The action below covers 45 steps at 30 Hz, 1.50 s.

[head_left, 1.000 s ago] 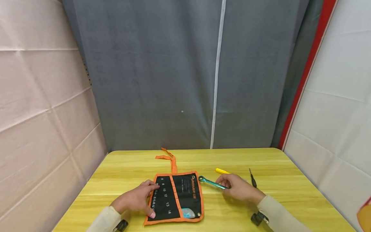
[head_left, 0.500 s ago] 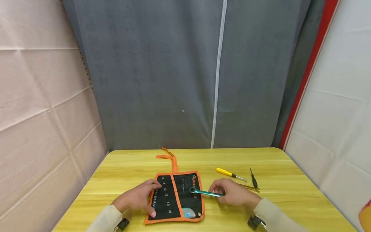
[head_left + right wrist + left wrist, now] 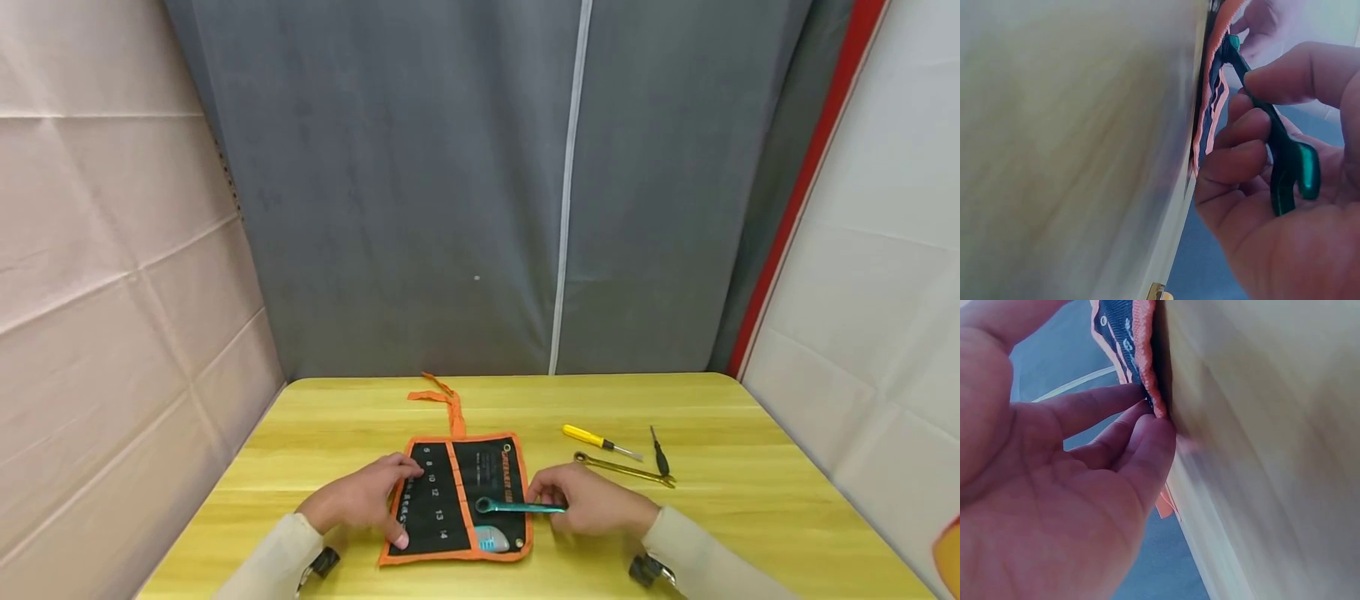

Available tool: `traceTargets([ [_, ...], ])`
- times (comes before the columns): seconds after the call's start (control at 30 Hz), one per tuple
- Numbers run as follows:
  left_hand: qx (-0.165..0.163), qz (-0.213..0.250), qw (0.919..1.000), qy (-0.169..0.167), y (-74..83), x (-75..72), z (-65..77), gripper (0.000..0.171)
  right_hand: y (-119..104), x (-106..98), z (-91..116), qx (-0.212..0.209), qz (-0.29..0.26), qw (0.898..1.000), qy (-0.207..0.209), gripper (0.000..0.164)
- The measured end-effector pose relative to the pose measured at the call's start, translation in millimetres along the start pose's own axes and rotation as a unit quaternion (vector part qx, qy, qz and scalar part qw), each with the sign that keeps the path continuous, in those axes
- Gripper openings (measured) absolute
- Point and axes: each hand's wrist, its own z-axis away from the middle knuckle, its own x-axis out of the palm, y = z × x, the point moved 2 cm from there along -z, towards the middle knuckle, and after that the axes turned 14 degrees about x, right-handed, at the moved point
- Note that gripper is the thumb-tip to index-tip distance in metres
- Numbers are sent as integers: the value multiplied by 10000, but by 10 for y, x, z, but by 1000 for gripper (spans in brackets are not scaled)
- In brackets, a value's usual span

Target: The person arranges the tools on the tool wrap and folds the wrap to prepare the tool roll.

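A black tool pouch (image 3: 495, 475) with orange trim lies unrolled on the table, printed with size numbers. My left hand (image 3: 363, 500) holds its left edge, thumb and index finger spread over the top; in the left wrist view, bent fingers (image 3: 1154, 447) meet the orange border. My right hand (image 3: 592, 500) pinches a teal combination wrench (image 3: 510, 506) between thumb and fingers near its open end. The ring end hovers over or touches the pouch's right panel; which, I cannot tell. A grey-and-blue utility knife (image 3: 492, 539) shows in the lower right pocket.
Right of the pouch lie a yellow-handled screwdriver (image 3: 592, 437), a gold wrench (image 3: 626, 469) and a small black screwdriver (image 3: 660, 457). The pouch's orange tie strap (image 3: 456, 412) stretches toward the table's back edge. A grey curtain (image 3: 420, 208) hangs behind the table (image 3: 322, 425).
My right hand has moved left with the teal wrench, bringing its ring end over the pouch and uncovering the gold wrench. The left hand stays at the pouch's left edge.
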Motion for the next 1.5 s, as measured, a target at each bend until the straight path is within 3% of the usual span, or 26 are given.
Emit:
traceTargets([
  [0.17, 15, -103, 9999, -46, 43, -32, -20, 99, -47, 4, 3, -68, 78, 9999, -20, 27],
  [0.47, -48, -151, 9998, -101, 58, -37, -28, 100, -97, 35, -24, -208, 238, 9995, 4, 22],
  [0.67, 43, -240, 9996, -106, 45, -31, -58, 99, -104, 40, -62, -167, 254, 9995, 20, 23],
  [1.07, -187, -343, 9990, -195, 107, -43, -67, 99, -161, 62, -161, -203, 598, 9978, -213, 24],
  [1.5, -161, -437, 9987, -217, 158, -48, -84, 100, -297, 121, -259, -298, 789, 9960, -294, 21],
])
